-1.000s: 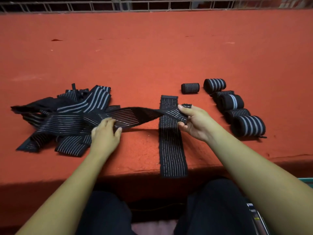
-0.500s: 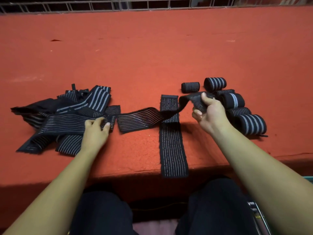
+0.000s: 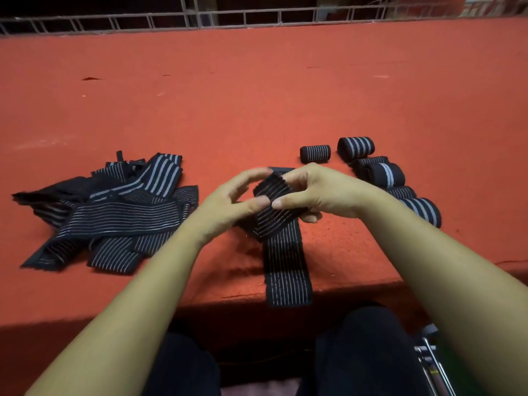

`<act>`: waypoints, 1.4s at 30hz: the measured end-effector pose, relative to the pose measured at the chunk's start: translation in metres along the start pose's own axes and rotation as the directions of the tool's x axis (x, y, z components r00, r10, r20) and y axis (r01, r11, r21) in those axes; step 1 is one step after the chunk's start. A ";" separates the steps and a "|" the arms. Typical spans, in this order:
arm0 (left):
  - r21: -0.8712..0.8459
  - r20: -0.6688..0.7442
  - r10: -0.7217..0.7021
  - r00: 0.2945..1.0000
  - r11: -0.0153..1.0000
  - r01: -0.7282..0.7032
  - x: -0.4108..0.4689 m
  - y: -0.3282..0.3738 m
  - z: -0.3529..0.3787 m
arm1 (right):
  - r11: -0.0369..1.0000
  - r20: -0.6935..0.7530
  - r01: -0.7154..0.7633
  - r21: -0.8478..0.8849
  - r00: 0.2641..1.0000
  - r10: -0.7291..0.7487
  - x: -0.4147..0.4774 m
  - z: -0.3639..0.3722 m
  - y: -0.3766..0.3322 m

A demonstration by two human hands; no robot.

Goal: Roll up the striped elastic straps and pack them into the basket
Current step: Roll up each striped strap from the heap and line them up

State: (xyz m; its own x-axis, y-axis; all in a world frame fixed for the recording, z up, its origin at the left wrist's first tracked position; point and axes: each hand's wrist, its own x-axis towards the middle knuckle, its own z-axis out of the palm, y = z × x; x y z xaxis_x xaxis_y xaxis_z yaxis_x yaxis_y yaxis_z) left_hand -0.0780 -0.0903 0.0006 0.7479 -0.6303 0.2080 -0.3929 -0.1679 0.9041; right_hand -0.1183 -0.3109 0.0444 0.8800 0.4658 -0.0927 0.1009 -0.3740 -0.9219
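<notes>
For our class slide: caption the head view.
The left hand and right hand pinch a striped strap; loose pile left, rolls right.

Warm, fairly dim light from overhead: the red table [image 3: 257,95] is evenly lit with no glare. Soft shadows lie on it just under both forearms, and the space below its near edge and beyond the railing [image 3: 257,17] drops to near black. Fingers of the left hand [image 3: 237,198] are smeared by motion blur and the right hand [image 3: 314,192] is sharper; the railing bows toward the frame edges (wide-angle distortion), and the overall image is slightly soft.
</notes>
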 end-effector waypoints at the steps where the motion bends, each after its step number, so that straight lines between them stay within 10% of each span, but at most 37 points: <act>1: 0.038 0.018 -0.010 1.000 0.999 0.009 -0.001 0.001 0.002 | 1.000 -0.012 0.005 -0.019 1.000 -0.005 0.000 -0.003 -0.002; 10: 0.319 0.035 -0.102 0.994 0.944 0.086 -0.003 0.020 0.007 | 0.901 -0.598 0.173 0.399 0.793 0.113 0.010 -0.028 0.007; 17: -0.306 0.164 -0.336 0.927 0.876 0.372 -0.020 -0.005 0.017 | 0.863 -0.707 0.215 0.457 0.676 0.206 0.021 -0.039 0.032; 25: -0.380 0.354 -0.373 0.857 0.780 0.497 -0.044 -0.048 0.058 | 0.924 -0.800 0.280 0.259 0.598 0.043 0.036 -0.038 0.036; 42: 0.267 -0.131 -0.373 0.918 0.879 0.395 -0.041 -0.051 0.087 | 0.968 -0.775 0.243 0.063 0.623 -0.106 0.058 -0.021 0.022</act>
State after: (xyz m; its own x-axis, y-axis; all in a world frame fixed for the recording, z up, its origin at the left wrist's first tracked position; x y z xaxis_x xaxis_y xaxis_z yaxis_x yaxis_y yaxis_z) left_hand -0.1358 -0.1219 -0.0866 0.9038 -0.4167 -0.0975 -0.1924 -0.5993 0.7771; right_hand -0.0553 -0.3091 0.0270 0.8975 -0.2915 0.3310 0.2818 -0.1982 -0.9388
